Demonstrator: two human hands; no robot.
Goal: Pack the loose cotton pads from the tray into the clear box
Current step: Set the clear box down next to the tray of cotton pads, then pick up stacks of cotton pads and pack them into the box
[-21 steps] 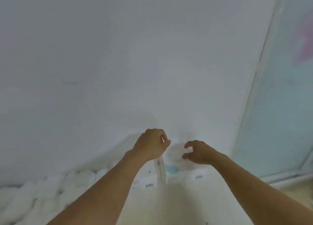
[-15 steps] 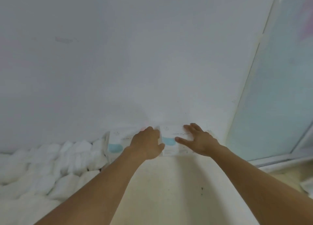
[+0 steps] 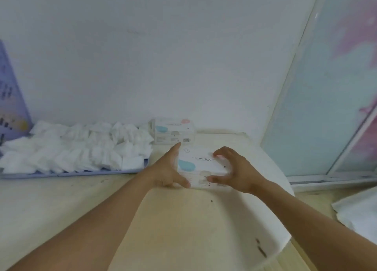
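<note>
Clear plastic with white printing and a pale blue blob, the near box [image 3: 201, 166] lies flat on the bench [image 3: 61, 205], toward its far edge, caught between both hands. The left hand [image 3: 167, 171] has its grip spread wide: the forefinger runs straight along the box's left side toward the far corner, while the thumb lies across the near left corner. The right hand [image 3: 234, 169] grips the box's right end in a wide claw, fingertips curled down onto the lid near the printed words and the thumb pressed against the near side wall. Whether the lid is shut or lifted cannot be told through the blur.

A second clear box [image 3: 173, 133] of the same make stands just behind, against the wall [image 3: 163, 56], close to the left forefinger's tip but apart from it. To the left, the loose cotton pads [image 3: 77, 148] lie heaped in a lilac tray [image 3: 71, 172] at the bench's far left, its right end near the left wrist. A purple panel [image 3: 10, 107] leans at the far left edge. A white sheet [image 3: 265, 219] covers the bench's right side, under the right forearm. Frosted glass [image 3: 326, 97] with pink patches stands to the right.
</note>
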